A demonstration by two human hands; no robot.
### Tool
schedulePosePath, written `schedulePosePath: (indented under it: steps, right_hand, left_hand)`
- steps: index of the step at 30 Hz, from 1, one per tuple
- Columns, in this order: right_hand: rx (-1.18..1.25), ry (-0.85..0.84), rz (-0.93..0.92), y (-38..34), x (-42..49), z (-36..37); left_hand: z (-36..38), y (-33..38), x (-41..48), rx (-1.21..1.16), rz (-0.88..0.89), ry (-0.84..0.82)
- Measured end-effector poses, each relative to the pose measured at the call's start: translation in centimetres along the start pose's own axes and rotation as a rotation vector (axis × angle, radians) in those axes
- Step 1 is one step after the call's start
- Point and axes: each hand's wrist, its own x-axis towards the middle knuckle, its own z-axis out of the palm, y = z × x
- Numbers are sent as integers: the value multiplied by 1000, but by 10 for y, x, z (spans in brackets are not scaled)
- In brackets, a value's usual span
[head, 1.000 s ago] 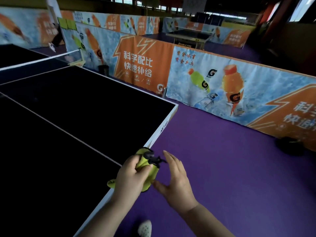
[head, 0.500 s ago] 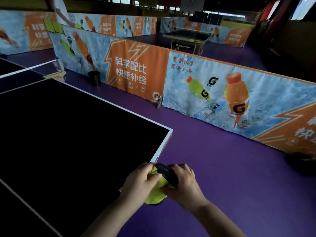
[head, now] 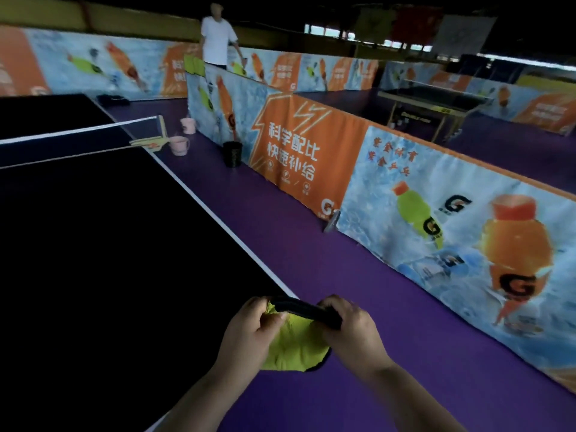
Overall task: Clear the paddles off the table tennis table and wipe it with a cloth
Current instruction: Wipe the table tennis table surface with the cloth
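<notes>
Both hands hold a yellow-green cloth point(head: 296, 344) with a black edge, just off the near right corner of the dark table tennis table point(head: 103, 244). My left hand point(head: 249, 335) grips its left side. My right hand point(head: 352, 332) grips the black band along its top right. The cloth is stretched between them above the purple floor, beside the table's white side line. No paddle shows on the visible tabletop. The net point(head: 78, 135) crosses the table at the far left.
A row of printed barrier boards point(head: 405, 207) runs along the right. By the net post stand two pink cups point(head: 179, 145) and a black bin point(head: 232, 154) on the floor. A person in a white shirt point(head: 216, 39) stands behind the barriers. Another table point(head: 436, 101) is beyond.
My right hand has closed on the cloth's black edge and both hands have pulled the cloth out flatter. The view has swung left and up along the table's right side.
</notes>
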Motion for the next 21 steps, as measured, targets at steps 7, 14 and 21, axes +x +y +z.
schedulePosePath:
  steps: [7,14,21]
  right_hand:
    - [-137,-163,-174,39,109,-48]
    - [-155,-237,-286,72,236,-62]
    - [-127,-314,-322,99,370,-72]
  left_hand:
    - [52,22,72,11,-129,157]
    - [94,5,188,-176,-230,250]
    - [128,-7,324,-234,-271,429]
